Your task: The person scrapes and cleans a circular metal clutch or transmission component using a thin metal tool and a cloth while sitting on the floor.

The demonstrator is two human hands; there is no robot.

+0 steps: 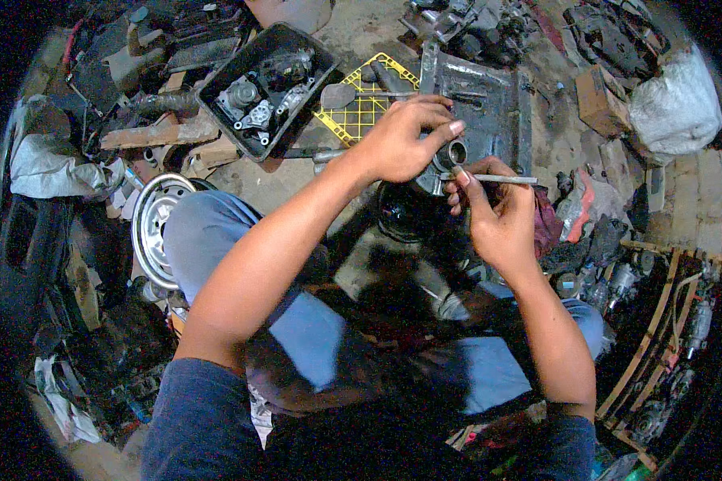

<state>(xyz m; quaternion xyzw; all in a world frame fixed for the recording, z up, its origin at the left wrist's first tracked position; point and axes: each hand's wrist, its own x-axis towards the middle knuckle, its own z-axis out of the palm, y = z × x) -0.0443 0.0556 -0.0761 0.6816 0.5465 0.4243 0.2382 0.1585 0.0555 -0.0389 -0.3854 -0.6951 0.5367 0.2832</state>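
Left hand [409, 140] and right hand [499, 210] meet at a metal ring [456, 152]

The person sits with bent knees in blue trousers [208, 232], both forearms stretched toward the far middle of the scene. There the metal ring, a small hollow part, sits between the hands, its round opening showing, just in front of a dark metal tray [501, 108].

The left hand is partly closed, with its thumb along the far left side of the ring and its fingers bent beyond; it appears to steady the part. The right hand, at the near right side, is curled with a slim grey rod [509, 179] pinched in it. The rod's free end points right; whether its other end touches the ring cannot be told, as the thumb covers it.

Left of the tray lies a yellow grid [361, 122], with a dark, flat-ended tool [338, 97] across it. Farther left, a black bin [208, 100] holds metal machine parts [257, 116]. A silver wheel [146, 232] stands beside the left knee. On the far right, a cardboard box [602, 100] touches a white sack [675, 108]. A dark red cloth [548, 224] lies just right of the right hand.
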